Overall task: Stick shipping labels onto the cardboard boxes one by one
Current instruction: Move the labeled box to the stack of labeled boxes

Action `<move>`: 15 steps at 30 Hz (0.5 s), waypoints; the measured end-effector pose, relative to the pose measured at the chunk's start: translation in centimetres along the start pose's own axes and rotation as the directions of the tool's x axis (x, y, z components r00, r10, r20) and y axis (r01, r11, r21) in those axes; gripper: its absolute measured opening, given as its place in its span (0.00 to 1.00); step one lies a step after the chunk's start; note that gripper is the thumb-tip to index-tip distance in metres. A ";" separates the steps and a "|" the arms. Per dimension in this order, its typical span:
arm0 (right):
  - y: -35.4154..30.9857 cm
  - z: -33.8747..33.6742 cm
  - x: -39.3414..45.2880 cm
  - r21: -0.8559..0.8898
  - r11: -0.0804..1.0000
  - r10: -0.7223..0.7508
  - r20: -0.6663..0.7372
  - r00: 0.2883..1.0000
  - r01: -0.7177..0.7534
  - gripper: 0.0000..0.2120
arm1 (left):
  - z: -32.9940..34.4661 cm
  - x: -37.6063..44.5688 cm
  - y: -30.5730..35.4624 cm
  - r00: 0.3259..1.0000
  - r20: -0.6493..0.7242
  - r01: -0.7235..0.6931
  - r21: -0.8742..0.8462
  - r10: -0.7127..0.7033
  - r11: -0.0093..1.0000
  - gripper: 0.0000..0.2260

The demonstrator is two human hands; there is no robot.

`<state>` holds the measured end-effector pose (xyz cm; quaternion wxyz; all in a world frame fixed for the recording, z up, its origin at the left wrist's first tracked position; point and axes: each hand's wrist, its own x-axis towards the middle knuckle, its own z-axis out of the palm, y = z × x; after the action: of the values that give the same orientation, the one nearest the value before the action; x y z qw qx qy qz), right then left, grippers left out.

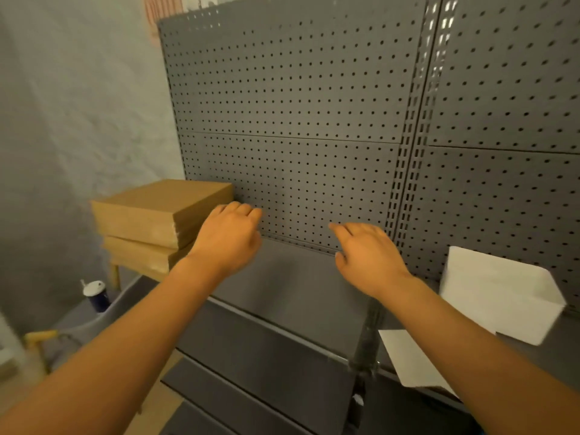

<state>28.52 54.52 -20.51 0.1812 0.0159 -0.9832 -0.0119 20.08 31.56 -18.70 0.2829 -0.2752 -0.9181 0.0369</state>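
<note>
1. Both hands are out over the grey shelf (292, 277) and empty. The left hand (229, 237) has its fingers curled loosely inward, gripping nothing, and sits just beside the stack of cardboard boxes (157, 221). The right hand (367, 255) has its fingers spread apart, hovering in front of the pegboard (298, 120).

2. My guess at the step: fetching a box. No box lies on the working surface and no label is in either hand, so nothing is ready for sticking.

3. The boxes sit stacked flat at the far left, on what seems to be a small wooden stand (its leg just shows below them), touching the pegboard's left edge. I see no label on their visible faces.

4. Next move, as I judge it: the left hand needs to get a grip on the top box and slide it onto the shelf, the right helping to steady it.

5. As for containers, a white open box (499, 293) stands at the right against the pegboard; what it holds is hidden from here. A white sheet (411, 359) lies near it on the shelf, possibly label stock.

6. A lidded blue cup (95, 295) stands down at the left.
</note>
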 end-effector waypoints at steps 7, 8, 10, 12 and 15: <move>-5.3 0.4 5.1 0.064 0.998 0.020 -0.061 0.998 -0.016 0.26 | 1.1 2.0 -8.1 0.993 -0.060 0.097 -0.121 -0.105 0.988 0.18; -6.5 0.8 6.2 0.079 0.997 0.029 -0.068 0.997 -0.024 0.26 | 1.6 2.3 -9.8 0.992 -0.060 0.104 -0.131 -0.112 0.986 0.18; -9.3 1.5 8.6 0.123 0.991 0.060 -0.079 0.995 -0.050 0.26 | 2.8 3.2 -13.5 0.991 -0.053 0.112 -0.177 -0.123 0.978 0.19; -12.2 2.2 10.9 0.184 0.980 0.091 -0.079 0.993 -0.075 0.26 | 3.9 4.0 -17.4 0.990 -0.042 0.121 -0.253 -0.136 0.960 0.19; -16.4 3.3 14.5 0.288 0.951 0.135 -0.047 0.990 -0.116 0.26 | 5.7 4.7 -23.3 0.985 -0.008 0.160 -0.329 -0.172 0.931 0.19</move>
<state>14.27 37.71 -18.93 0.2098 -0.0205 -0.9672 0.1415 2.50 14.81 -15.86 0.2522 -0.2403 -0.9261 -0.1450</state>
